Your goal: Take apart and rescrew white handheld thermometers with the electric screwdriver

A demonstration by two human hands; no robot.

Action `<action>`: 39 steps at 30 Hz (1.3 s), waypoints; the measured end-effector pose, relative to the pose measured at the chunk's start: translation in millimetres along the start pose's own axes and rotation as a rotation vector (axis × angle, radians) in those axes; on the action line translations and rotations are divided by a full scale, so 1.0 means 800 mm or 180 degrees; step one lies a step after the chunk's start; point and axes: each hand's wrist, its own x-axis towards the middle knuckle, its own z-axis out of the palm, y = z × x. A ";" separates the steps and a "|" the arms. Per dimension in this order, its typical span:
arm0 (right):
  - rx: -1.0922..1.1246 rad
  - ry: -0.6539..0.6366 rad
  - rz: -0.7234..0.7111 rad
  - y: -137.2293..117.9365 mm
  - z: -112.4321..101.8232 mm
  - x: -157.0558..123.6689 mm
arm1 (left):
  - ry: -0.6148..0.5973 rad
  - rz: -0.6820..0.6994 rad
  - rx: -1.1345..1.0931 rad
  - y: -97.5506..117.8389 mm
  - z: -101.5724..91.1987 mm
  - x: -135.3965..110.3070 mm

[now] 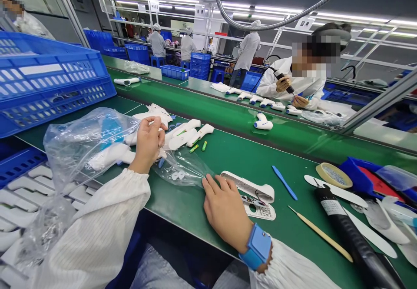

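My left hand is raised over a clear plastic bag, its fingertips pressed together. Whatever they pinch, if anything, is hidden. My right hand grips the bag's gathered right end between thumb and fingers. Small white round pieces show inside the bag. Just right of that hand lie two opened white housing halves, with wires and a circuit board. Beyond my left hand are several white thermometer-gun bodies and two green batteries. A larger clear bag lies to the left.
Blue crates stand at left, above white shells. On the right lie a blue pry stick, a wooden-handled pick, a black electric screwdriver and a tape roll. A co-worker sits across the green conveyor.
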 end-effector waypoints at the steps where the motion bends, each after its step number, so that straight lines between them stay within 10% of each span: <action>1: 0.0037 0.0003 -0.0017 0.002 -0.003 -0.001 | 0.0035 -0.0014 -0.0040 0.001 -0.003 -0.001; 7: 0.1193 0.0456 0.0001 0.005 -0.032 0.024 | -0.0126 -0.0074 -0.0052 0.001 0.002 -0.010; 20: 0.3289 -0.0739 0.0506 -0.009 0.016 0.090 | -0.0147 0.0026 -0.0101 0.002 0.002 -0.013; 39: 0.2534 -0.0464 0.0503 -0.036 0.008 0.080 | 0.0053 0.0133 -0.0151 0.004 -0.003 -0.009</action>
